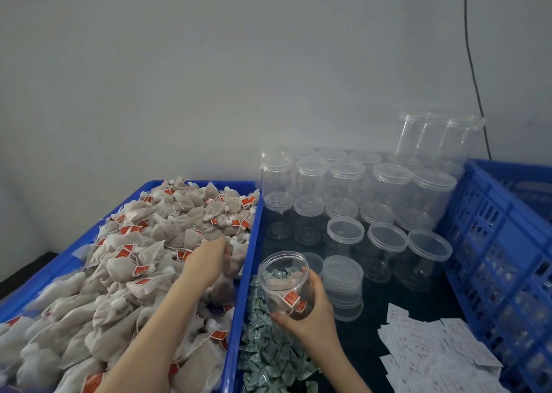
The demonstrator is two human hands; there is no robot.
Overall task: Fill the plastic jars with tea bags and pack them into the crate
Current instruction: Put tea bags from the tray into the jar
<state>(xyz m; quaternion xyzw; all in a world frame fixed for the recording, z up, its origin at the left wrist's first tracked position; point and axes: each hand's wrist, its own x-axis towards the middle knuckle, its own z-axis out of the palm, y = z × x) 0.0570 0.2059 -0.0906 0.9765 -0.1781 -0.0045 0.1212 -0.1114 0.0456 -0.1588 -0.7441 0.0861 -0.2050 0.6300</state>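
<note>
Gripping an open jar (a few tea bags inside) beside the bin, the right hand is holding it tilted; the left hand is curling into the tea bags.

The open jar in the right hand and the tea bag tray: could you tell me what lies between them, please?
In the head view, the tray's blue wall runs between the jar and the tea bags; small green packets lie against it below the jar.
</note>
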